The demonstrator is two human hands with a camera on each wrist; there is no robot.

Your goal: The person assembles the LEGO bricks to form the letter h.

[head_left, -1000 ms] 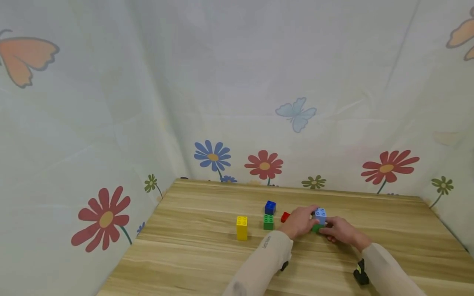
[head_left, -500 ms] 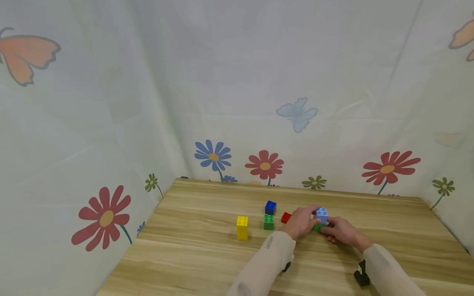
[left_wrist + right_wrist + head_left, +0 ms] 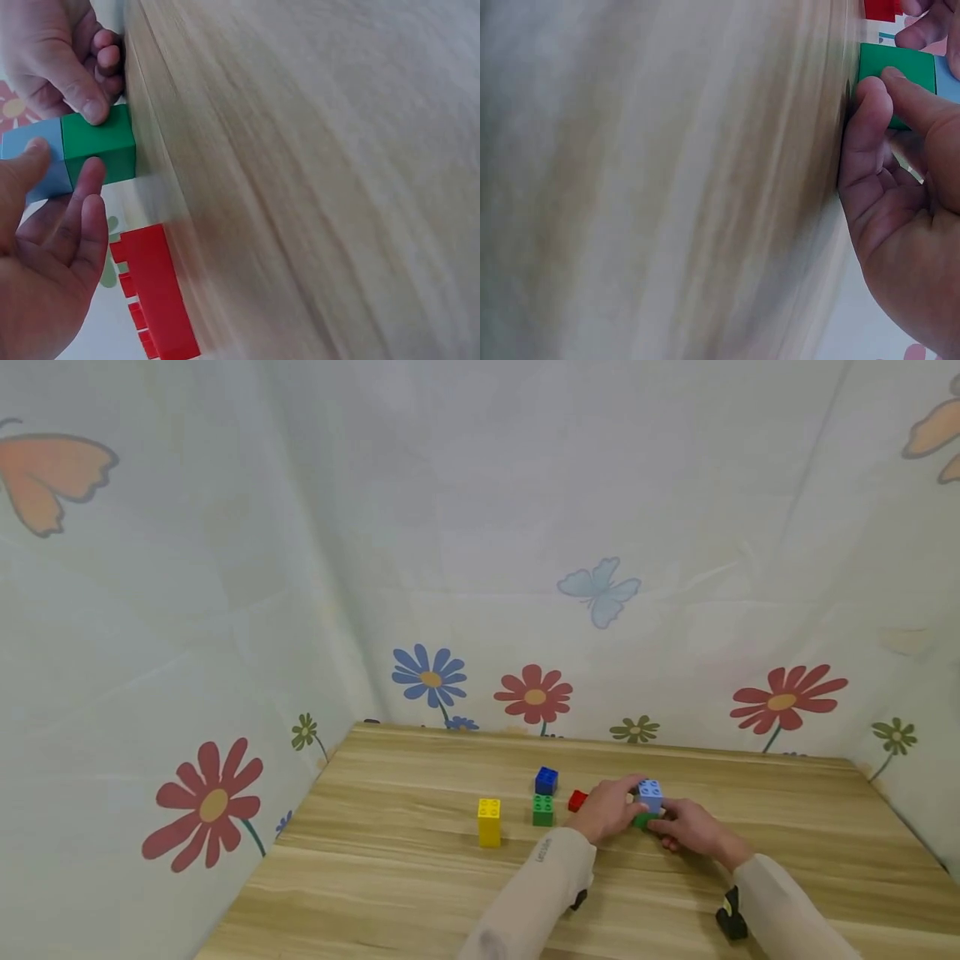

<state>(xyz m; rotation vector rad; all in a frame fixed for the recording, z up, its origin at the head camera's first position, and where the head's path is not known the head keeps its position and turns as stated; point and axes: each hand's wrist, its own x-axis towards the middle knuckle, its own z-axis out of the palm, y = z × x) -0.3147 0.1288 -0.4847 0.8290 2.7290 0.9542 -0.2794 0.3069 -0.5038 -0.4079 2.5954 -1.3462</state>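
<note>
- Head view, four o'clock of centre: the left hand [image 3: 606,810] grips a light blue, studded plastic block [image 3: 649,793], its thumb on one side; in the left wrist view, its other fingers are partly hidden behind.
- Directly beneath, a bright green plastic block [image 3: 101,146] touches the light blue one; whether they are fully pressed together is hard to tell.
- The right hand [image 3: 693,828], at the stack's four o'clock, pinches the bright green block with thumb and curled fingers; some fingertips are hidden.
- At nine o'clock, a red studded plastic block [image 3: 160,292] is partly covered by the left hand in the head view and cut off in the right wrist view.
- Further toward nine: a green four-stud block [image 3: 543,811], a dark blue block [image 3: 547,781] at its twelve, a tall yellow block [image 3: 490,823] beyond.
</note>
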